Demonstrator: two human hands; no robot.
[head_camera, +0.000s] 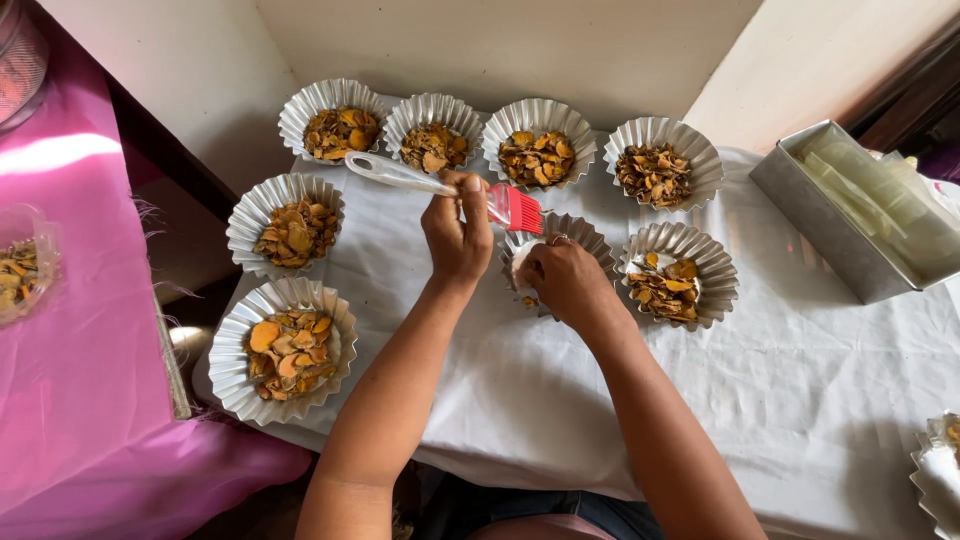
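My left hand (458, 232) grips a pastry brush (440, 187) with a clear handle and red bristles, held level above a fluted metal mould (585, 236). My right hand (565, 282) rests on that mould and covers most of it, fingers curled at its near rim. Whether the right hand grips the mould or only steadies it is unclear. Several other fluted moulds filled with yellow-orange dried slices stand around on the white cloth (520, 400), among them one (540, 140) just beyond the brush and one (682, 272) right of my right hand.
A rectangular metal tin (830, 235) holding pale strips stands at the right. A pink cloth (70, 380) covers a surface on the left, with a clear container of slices (22, 270) on it. Another mould (938, 475) peeks in at the lower right edge. Walls close the back.
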